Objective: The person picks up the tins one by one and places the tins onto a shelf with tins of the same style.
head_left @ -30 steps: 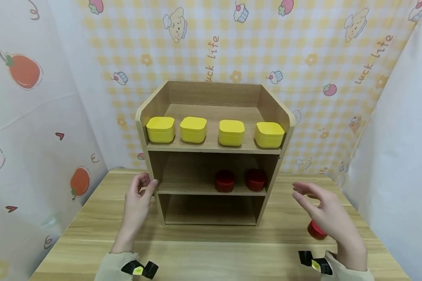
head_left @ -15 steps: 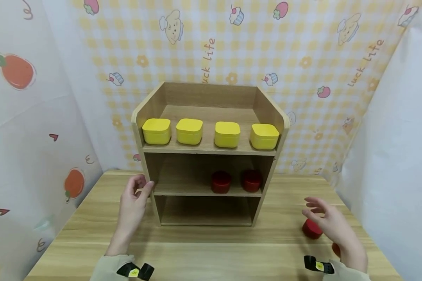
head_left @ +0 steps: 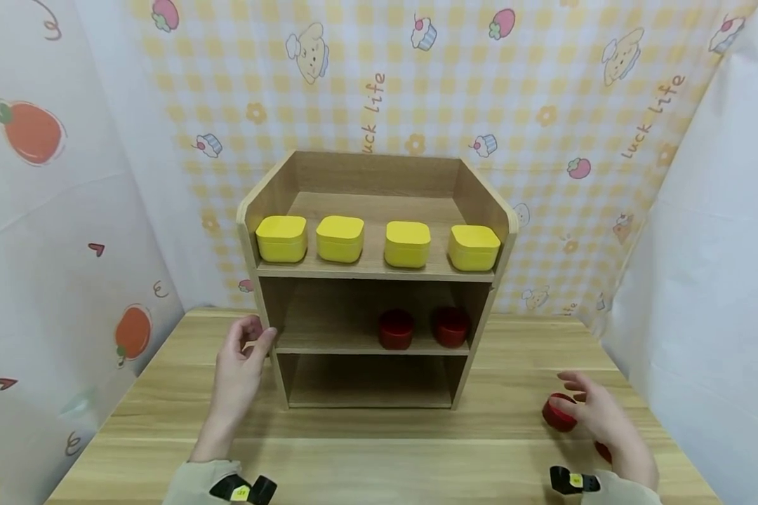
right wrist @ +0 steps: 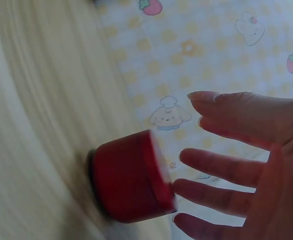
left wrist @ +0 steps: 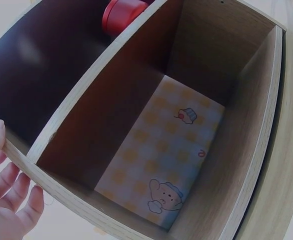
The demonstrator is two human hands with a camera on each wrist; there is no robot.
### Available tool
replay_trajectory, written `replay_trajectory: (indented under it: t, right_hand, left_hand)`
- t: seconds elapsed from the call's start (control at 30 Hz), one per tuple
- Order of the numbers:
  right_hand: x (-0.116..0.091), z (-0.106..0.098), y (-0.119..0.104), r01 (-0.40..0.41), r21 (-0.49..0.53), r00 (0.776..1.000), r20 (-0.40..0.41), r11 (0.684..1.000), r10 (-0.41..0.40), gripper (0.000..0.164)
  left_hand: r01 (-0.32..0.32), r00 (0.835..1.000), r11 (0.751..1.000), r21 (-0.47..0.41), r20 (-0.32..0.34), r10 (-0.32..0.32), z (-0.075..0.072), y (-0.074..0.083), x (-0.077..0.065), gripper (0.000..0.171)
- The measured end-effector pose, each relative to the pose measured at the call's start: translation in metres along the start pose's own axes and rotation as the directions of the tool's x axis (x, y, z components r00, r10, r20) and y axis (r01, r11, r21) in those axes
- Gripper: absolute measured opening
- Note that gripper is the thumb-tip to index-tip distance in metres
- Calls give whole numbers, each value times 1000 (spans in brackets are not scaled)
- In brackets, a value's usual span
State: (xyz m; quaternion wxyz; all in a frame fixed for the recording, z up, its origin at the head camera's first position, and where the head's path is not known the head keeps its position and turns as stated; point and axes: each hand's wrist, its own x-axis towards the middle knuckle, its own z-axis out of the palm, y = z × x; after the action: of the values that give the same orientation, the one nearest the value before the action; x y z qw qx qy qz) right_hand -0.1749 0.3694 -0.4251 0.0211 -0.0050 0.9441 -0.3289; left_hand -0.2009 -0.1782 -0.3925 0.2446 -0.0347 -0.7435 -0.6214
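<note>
Watching from a distance, I'm seeing the left hand [head_left: 240,368] resting at the wooden shelf unit [head_left: 379,174], its thumb lying on the front edge of the left side panel [left wrist: 71,197] and its fingers bending by the outer face; I'm reading this as a light grip that is steadying the unit, though I'm not making out how firmly it is pressing. The right hand [head_left: 609,419] is hovering just beside a red container [right wrist: 126,180] on the bench [head_left: 379,456], to the right of the unit, with its fingers spreading loosely and gripping nothing; whether a fingertip is touching the lid, I'm not managing to tell. That container is standing upright, which is probably leaving its round side free for a grasp. A second red piece [head_left: 603,452] is showing by the right wrist, too hidden for me to be judging its shape. On the middle shelf [head_left: 328,340], two more red containers [head_left: 396,330] are standing toward the right with a gap between them, both sitting near the front edge, presumably for easy placing and reaching. Above them, four yellow boxes [head_left: 340,240] are sitting in a row along the front of the top shelf [head_left: 379,207], their spacing perhaps giving fingers room between.
</note>
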Motion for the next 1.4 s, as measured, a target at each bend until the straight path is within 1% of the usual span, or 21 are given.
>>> replay_trajectory:
  t: [0.17,0.27,0.37,0.5,0.67,0.73,0.9,1.0,1.1,1.2,1.27,1.4]
  right_hand:
    - [3,5,10,-47,17,998,43,999,46,68]
    - [5,9,15,-69,16,997,44,997,68,71]
    - [6,11,17,-92,48,995,50,995,89,73]
    - [7,13,19,-90,76,995,55,993,86,72]
    - [8,16,19,-80,45,996,40,996,79,68]
    - [8,16,17,-82,50,996,45,995,80,68]
    - [4,8,4,-65,100,997,44,993,60,68]
    - [1,0,-7,-41,77,999,30,996,39,68]
    - [-4,-8,-20,-25,15,1000,16,1000,25,69]
    - [-10,-14,-34,-10,-17,1000,-4,1000,10,71]
    - [-15,-16,-43,3,-19,1000,-18,1000,-3,72]
    - [-23,-20,-62,62,-21,995,-71,998,-63,72]
  left_hand:
    - [8,1000,1000,-7,7,-8,0,0,-1,28]
    - [7,1000,1000,-8,8,-7,0,-1,0,28]
    - [3,1000,1000,-8,5,-3,0,-2,0,28]
    - [-5,1000,1000,-2,2,5,0,-3,0,28]
    - [-8,1000,1000,-6,-8,8,0,-2,0,27]
    - [-9,1000,1000,-6,-10,9,0,-2,0,27]
    - [-13,1000,1000,8,-4,13,0,-3,0,28]
    - [-12,1000,1000,11,-6,12,0,-3,0,28]
    - [-10,1000,1000,6,-9,10,0,-4,0,27]
    - [-10,1000,1000,2,-6,10,0,-3,0,26]
    - [-9,1000,1000,-2,-5,9,1,-2,0,25]
    - [-5,1000,1000,-8,-2,5,1,0,-1,26]
